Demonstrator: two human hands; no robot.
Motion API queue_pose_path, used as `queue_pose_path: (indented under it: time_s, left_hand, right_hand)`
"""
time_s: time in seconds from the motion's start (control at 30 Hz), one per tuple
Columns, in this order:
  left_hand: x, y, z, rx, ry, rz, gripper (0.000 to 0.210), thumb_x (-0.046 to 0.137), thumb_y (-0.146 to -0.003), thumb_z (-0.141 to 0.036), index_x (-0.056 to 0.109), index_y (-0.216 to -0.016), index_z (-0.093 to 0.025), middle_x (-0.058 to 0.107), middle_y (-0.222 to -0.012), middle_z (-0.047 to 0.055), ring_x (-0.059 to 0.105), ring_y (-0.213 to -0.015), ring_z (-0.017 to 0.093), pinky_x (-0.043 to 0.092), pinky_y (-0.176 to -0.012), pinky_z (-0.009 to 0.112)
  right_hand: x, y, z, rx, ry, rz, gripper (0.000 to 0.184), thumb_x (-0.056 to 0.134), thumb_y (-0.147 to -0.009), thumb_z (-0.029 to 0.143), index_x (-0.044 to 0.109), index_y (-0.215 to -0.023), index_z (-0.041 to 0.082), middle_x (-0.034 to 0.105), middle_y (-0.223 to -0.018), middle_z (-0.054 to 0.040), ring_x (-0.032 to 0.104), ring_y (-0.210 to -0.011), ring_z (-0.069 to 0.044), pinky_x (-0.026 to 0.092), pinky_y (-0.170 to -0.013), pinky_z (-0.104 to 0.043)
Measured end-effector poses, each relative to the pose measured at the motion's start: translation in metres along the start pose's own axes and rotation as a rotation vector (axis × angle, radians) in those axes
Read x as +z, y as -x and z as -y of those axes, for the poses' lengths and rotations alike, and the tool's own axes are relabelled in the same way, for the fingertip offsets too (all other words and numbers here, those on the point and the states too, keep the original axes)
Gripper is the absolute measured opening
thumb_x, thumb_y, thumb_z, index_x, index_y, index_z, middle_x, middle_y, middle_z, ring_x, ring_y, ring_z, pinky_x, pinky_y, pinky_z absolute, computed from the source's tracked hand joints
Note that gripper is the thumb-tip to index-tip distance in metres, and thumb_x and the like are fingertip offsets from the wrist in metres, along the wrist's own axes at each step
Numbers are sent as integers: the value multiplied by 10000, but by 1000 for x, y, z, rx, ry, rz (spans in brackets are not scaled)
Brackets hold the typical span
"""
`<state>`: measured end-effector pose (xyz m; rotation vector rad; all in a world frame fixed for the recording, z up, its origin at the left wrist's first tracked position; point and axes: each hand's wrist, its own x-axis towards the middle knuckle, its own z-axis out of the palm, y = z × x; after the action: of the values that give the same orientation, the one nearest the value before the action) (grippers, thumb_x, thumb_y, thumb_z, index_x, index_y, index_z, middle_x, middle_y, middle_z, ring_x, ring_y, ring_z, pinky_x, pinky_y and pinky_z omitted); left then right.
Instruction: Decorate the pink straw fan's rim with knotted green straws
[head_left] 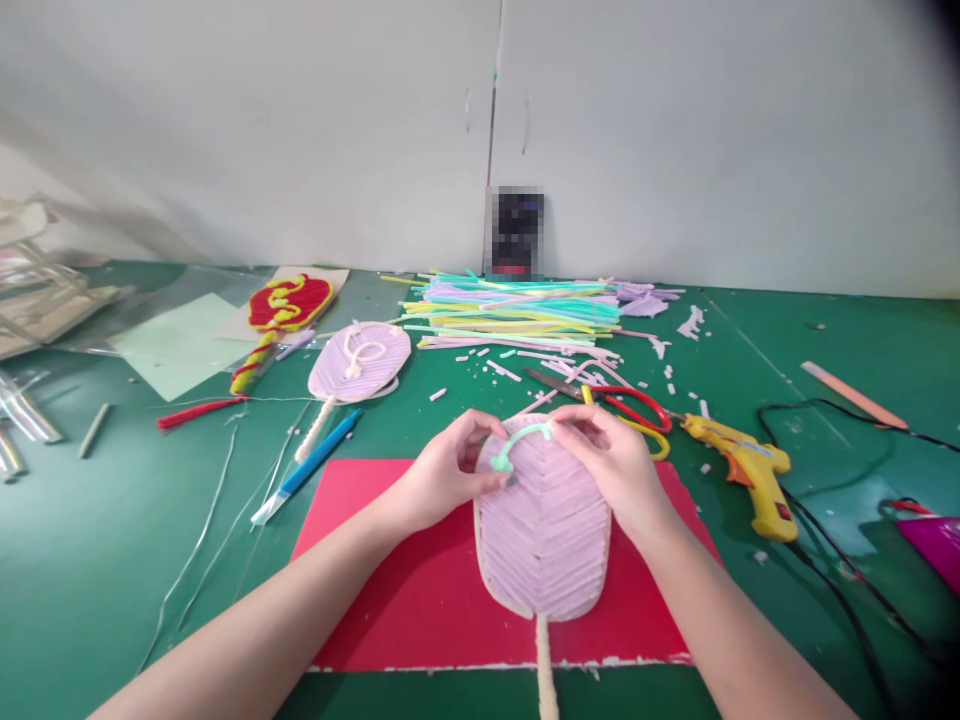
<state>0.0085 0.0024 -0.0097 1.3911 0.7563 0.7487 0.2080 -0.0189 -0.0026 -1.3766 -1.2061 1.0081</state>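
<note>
Pinching green strip (pixel 531 431) over lilac fan (pixel 541 540) | left grip (pixel 444 472): one end | right grip (pixel 616 458): other

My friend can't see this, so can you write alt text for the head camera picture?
A person's left hand and right hand hold a curved green strip near its ends over a lilac paddle-shaped fan. Beneath is a red sheet on a green table, with pastel sticks piled behind and a yellow glue gun to the right.
</note>
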Motion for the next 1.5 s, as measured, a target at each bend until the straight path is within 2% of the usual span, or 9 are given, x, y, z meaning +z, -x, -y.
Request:
queue_pose_path:
  time_s: [0.17, 0.5, 0.73, 0.93, 1.13, 1.27, 1.5]
  left_hand:
    - [-1, 0, 2, -1, 36, -8, 315, 707, -717, -257, 466, -900, -173, 541, -865, -2, 518, -694, 76, 440, -621, 192]
    - [-2, 0, -4, -9, -3, -69, 287, 662, -755, -364, 464, -823, -167, 500, -735, -27, 461, -617, 70, 365, -551, 180]
    - [-1, -1, -4, 2, 32, -137, 283, 652, -763, -366, 452, -774, -166, 585, -776, -1, 534, -695, 96, 407, -621, 207]
    - [-3, -4, -4, 15, 86, -182, 267, 661, -759, -324, 450, -752, -161, 646, -959, 55, 600, -867, 143, 454, -727, 256]
    - [-5, -5, -4, -8, 77, -233, 278, 681, -737, -333, 467, -751, -156, 662, -868, 38, 597, -760, 114, 446, -664, 220]
    - [-5, -4, -4, -22, 73, -207, 269, 677, -740, -329, 474, -757, -154, 666, -859, 39, 602, -747, 113, 447, -662, 220]
    - [-4, -2, -7, -7, 140, -124, 245, 662, -748, -270, 448, -721, -153, 669, -1019, 78, 620, -902, 170, 461, -734, 266]
  right_hand:
    - [0, -1, 0, -43, -65, 7, 157, 691, -720, 338, 635, -777, 204, 671, -894, -38, 614, -849, -181, 482, -783, -326]
    - [1, 0, 6, 31, -125, -24, 177, 706, -692, 348, 625, -757, 205, 689, -927, -49, 640, -871, -198, 485, -826, -363]
    - [1, 1, 2, 55, -161, 17, 170, 725, -683, 336, 632, -716, 198, 688, -948, -43, 636, -883, -197, 477, -820, -358]
    - [2, 3, 4, 65, -254, 61, 120, 716, -709, 290, 628, -725, 209, 677, -1011, -22, 627, -940, -178, 467, -864, -342]
    - [4, 4, 7, 85, -280, 51, 120, 713, -710, 283, 626, -730, 203, 676, -1015, -27, 638, -903, -173, 483, -837, -333]
    - [3, 4, 6, 75, -249, 35, 145, 719, -701, 300, 621, -731, 197, 679, -997, -40, 634, -899, -180, 486, -802, -325]
    - [2, 3, 3, 62, -185, 30, 179, 715, -701, 332, 611, -744, 193, 692, -963, -49, 639, -880, -181, 486, -796, -323]
